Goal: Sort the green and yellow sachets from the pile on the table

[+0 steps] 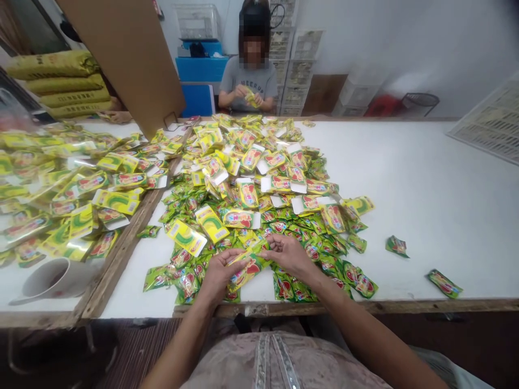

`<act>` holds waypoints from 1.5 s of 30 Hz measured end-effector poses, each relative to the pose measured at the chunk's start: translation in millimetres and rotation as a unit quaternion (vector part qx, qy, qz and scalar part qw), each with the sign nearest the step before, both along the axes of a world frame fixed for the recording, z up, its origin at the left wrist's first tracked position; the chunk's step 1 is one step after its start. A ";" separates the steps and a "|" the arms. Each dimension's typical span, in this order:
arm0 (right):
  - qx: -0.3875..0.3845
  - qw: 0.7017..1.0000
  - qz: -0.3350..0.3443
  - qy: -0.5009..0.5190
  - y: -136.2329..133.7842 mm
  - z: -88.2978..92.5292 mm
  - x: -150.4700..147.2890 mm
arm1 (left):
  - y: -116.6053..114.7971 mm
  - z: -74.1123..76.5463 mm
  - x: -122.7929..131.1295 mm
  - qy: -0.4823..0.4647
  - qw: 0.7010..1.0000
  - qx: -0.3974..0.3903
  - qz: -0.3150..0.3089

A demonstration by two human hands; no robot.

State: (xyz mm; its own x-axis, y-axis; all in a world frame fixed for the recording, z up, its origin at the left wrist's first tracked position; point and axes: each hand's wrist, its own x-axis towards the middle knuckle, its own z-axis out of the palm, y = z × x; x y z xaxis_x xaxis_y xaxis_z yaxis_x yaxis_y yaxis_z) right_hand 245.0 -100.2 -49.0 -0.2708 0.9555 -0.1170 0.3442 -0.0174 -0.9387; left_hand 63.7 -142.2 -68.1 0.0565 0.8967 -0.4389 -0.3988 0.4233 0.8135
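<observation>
A big heap of small green and yellow sachets (259,189) covers the middle of the white table (425,205). At its near edge my left hand (219,273) and my right hand (288,254) both pinch one flat yellow-green packet (245,270) just above the table. The left hand's fingers curl over the packet's left end. The right hand's fingers press on its upper right end. Loose green sachets lie under and around both hands.
A second table on the left holds more packets (60,183) and a white mug (54,278). A cardboard sheet (130,59) leans at the back left. Across the table a seated person's hands (249,97) hold a packet. Two stray sachets (444,283) lie at the right.
</observation>
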 end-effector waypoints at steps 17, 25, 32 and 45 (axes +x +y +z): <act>0.009 1.000 0.019 -0.017 -8.6 0.4 -6.3 | 4.1 0.0 3.4 0.037 0.999 0.016 -0.004; -0.061 0.996 0.055 0.044 -17.0 8.4 -5.3 | 5.4 -2.9 2.2 0.035 0.999 0.012 0.001; -0.052 0.993 0.009 0.105 -19.3 13.0 -13.9 | 6.1 -0.9 3.6 0.016 1.000 0.017 0.020; -0.081 0.988 0.049 0.122 -15.3 0.5 -22.0 | 0.4 3.5 5.5 0.083 0.993 0.071 -0.050</act>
